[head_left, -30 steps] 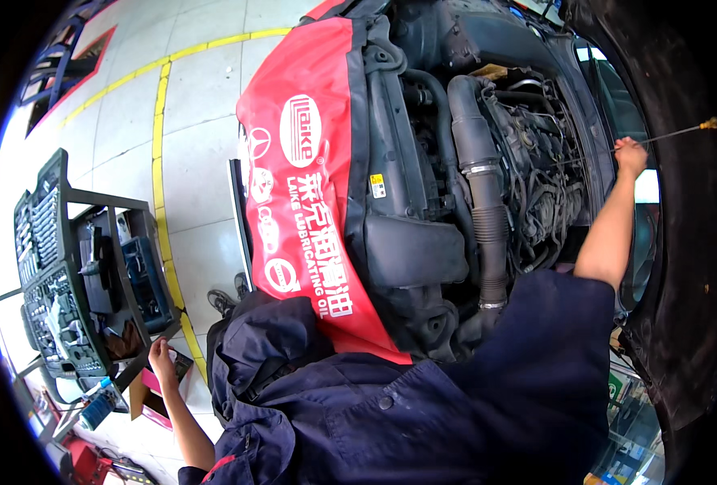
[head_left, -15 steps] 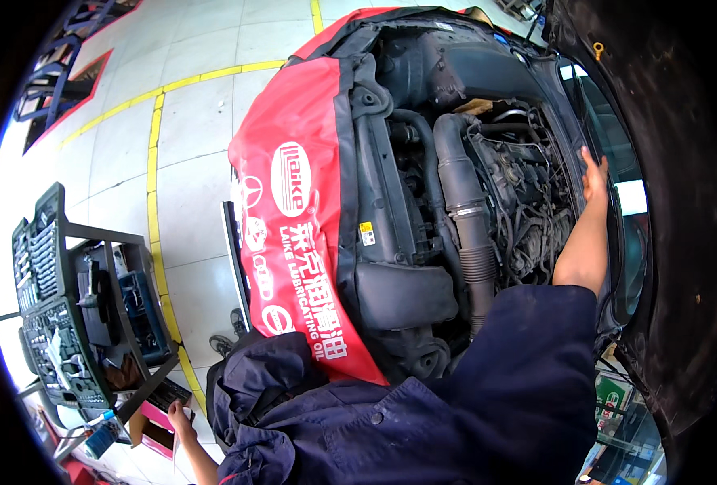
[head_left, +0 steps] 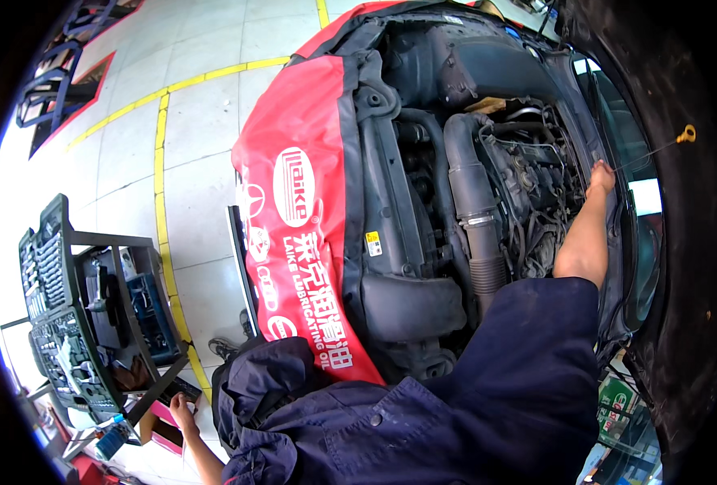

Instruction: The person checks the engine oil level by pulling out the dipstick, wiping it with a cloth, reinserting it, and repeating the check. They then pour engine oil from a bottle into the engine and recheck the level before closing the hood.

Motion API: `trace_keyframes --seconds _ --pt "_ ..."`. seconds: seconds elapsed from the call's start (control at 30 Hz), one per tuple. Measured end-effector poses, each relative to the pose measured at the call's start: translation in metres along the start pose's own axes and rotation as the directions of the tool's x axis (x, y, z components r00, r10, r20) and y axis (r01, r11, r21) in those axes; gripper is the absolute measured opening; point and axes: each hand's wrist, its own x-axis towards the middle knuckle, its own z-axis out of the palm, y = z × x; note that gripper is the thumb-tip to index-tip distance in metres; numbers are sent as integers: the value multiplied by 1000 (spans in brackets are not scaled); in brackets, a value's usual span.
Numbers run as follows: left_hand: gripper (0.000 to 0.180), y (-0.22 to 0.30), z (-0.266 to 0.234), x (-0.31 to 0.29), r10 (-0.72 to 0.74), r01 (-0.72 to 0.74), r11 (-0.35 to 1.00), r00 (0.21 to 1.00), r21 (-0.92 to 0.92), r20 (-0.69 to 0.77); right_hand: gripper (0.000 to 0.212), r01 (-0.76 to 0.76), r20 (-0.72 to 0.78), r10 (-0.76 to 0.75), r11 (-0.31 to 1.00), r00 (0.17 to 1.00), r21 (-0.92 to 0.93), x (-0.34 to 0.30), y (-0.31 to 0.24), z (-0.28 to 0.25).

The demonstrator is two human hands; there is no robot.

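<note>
- My right hand (head_left: 601, 177) is closed around the thin shaft of the yellow-handled rod (head_left: 685, 134).
- The rod slants out to my right, past the windscreen (head_left: 646, 267); its loop shows against the dark hood lining (head_left: 685, 242), and I can't tell if they touch.
- My left hand (head_left: 185, 414) is low beside the tool cart (head_left: 112, 239), fingers curled; I can't tell whether it holds anything.
- I'd grip lightly and in line with the shaft, so it doesn't kink.
- I'd guide the loop clear of glass and lining, my forearm off the engine (head_left: 528, 174).
</note>
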Motion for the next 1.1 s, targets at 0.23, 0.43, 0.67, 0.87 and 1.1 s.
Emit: trace_keyframes --seconds 0.23,0.43,0.67,0.87,1.1 --pt "23 21 15 -4 33 -36 998 998 59 50 54 171 411 121 778 904 -605 -23 84 -21" --pt "22 17 3 -15 -10 1 995 996 100 85 60 -114 286 264 886 921 -450 -51 52 -52" --pt "23 17 3 -18 -24 17 986 999 164 40 53 768 162 -795 478 585 -427 -77 -18 -31" --pt "23 11 9 -14 41 -44 992 999 117 33 55 552 584 63 260 809 -793 -67 99 4" --pt "25 -13 12 -38 58 -52 994 996 93 -62 48 467 609 232 459 758 -756 -87 87 2"
